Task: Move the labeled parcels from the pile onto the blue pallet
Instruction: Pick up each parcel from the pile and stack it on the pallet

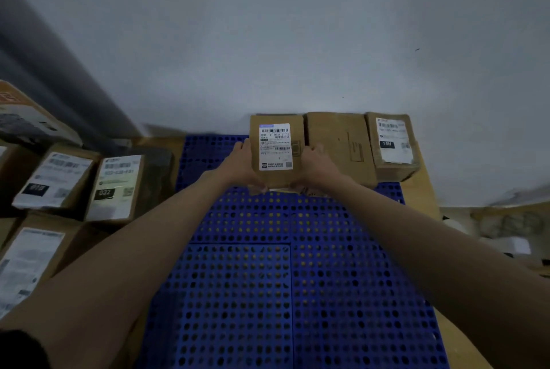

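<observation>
The blue pallet (297, 294) is a perforated plastic grid. At its far edge the left hand (242, 166) and right hand (317, 164) grip a cardboard parcel (275, 148) by its sides; its white barcode label is too small to read. Beside it sit a plain box (339, 145) and one marked "15H" (391, 145). The pile (89, 187) at left looks blurred; one label reads "032".

Pale grey wall (297, 41), filling the upper view behind everything. Dark grey vertical post or curtain edge (44, 71), at far left against the wall. Tan floor (428, 190). Blurred pale clutter (506, 234), low at right; unidentifiable.
</observation>
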{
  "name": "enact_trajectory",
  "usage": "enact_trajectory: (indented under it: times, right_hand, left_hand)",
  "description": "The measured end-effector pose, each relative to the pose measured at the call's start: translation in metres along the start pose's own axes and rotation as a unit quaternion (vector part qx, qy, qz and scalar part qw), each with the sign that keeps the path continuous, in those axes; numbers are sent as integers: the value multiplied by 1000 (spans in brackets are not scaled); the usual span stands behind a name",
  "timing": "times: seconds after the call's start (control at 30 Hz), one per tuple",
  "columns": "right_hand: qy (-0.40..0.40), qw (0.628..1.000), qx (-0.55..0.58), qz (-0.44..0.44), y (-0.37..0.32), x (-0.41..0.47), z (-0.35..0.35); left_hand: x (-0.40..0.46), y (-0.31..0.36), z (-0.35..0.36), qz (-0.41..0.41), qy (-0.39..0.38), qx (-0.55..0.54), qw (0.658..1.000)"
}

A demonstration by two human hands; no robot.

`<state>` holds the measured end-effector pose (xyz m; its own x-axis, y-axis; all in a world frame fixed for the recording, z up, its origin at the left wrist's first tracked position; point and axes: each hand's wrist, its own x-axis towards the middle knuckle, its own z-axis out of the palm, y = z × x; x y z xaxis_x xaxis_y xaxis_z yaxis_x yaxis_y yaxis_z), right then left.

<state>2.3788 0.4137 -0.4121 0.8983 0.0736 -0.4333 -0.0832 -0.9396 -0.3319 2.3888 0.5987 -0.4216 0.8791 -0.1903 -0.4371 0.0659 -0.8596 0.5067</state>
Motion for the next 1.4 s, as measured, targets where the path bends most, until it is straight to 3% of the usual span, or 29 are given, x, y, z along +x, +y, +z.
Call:
enact_trajectory:
  times: [0.2,0.43,0.77,1.0,1.4]
  right_hand:
    - [57,998,-5,21,0,13,18]
    - [65,998,6,21,-4,0,18]
    - [-8,1000,-19,-12,-14,-56,-22]
    - [-26,998,-45,-37,-27,-132,-49]
    - [-131,985,-51,-98,-68,-255,-26]
  left_hand:
    - [18,-5,7,3,25,-3,1000]
    - [9,0,9,-35,2,-4,999]
    - [-44,18,-20,-39,-66,137,988]
    - [-121,23,-36,-50,-71,212,973]
    - [-283,10,-25,-71,-91,186,976]
